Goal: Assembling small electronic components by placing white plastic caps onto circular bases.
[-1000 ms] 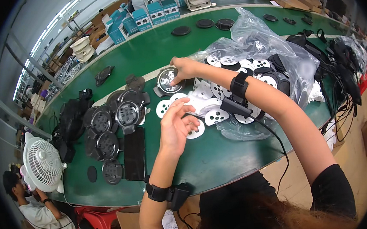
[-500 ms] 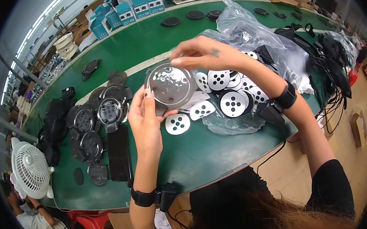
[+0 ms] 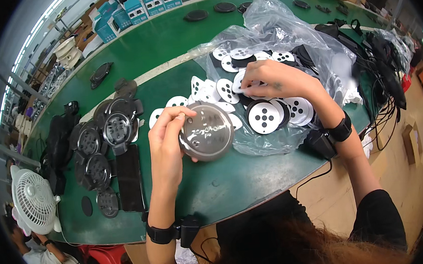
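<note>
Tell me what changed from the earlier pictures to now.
The round translucent cover passed from the right hand to the left hand and came closer in. The right hand let go and moved right, to the white discs. The fan and black slab stayed put.

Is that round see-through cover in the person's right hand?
No, the left hand holds the round see-through cover, while the right hand is at the white discs with black spots.
</note>
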Demonstrator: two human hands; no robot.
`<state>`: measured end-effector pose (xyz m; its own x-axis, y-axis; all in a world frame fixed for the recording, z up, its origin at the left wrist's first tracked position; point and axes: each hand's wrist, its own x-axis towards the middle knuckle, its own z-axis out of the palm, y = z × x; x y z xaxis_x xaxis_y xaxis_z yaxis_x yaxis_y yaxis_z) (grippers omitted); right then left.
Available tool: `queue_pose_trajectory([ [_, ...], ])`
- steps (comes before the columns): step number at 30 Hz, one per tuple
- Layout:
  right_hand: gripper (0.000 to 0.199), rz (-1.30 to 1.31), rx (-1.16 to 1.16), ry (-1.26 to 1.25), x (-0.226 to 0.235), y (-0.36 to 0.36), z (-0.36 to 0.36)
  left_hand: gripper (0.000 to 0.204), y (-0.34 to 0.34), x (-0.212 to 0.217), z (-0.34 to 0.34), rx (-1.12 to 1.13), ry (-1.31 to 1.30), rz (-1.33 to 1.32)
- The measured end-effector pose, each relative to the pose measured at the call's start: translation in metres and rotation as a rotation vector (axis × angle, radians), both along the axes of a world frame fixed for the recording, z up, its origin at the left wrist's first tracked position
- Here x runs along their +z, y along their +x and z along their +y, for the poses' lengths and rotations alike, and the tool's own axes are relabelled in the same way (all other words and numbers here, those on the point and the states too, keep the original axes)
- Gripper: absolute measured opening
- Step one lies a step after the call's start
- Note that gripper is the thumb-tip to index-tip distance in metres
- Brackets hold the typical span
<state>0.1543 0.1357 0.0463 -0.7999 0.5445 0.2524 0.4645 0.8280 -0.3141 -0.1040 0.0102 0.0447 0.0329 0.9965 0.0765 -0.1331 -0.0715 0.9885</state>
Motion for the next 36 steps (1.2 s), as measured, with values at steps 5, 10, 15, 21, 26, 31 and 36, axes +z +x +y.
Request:
queue_pose_trajectory([
  [5,0.015,0.232,-0.022,0.189,0.014,-0.01,-0.024,0.033,0.006,0.003,0.0,-0.182,-0.075,0.041],
  [10,0.031,0.455,0.306,0.315,0.024,-0.026,-0.058,0.039,0.017,0.003,-0.013,-0.229,-0.038,-0.036],
  [15,0.027,0.443,0.338,0.312,0.031,-0.03,-0.071,0.028,0.013,0.002,-0.015,-0.134,0.11,0.231],
  [21,0.023,0.446,0.222,0.313,0.024,-0.038,-0.078,0.029,0.019,0.0,-0.016,-0.096,0.292,0.362],
  [26,0.018,0.471,0.236,0.23,0.023,-0.036,-0.076,0.029,0.02,0.0,-0.014,-0.102,0.43,0.412],
  [31,0.02,0.455,0.197,0.24,0.024,-0.037,-0.078,0.028,0.022,-0.003,-0.012,-0.077,0.486,0.437],
  [36,0.023,0.418,0.189,0.267,0.025,-0.038,-0.08,0.026,0.021,-0.002,-0.012,-0.059,0.469,0.477],
])
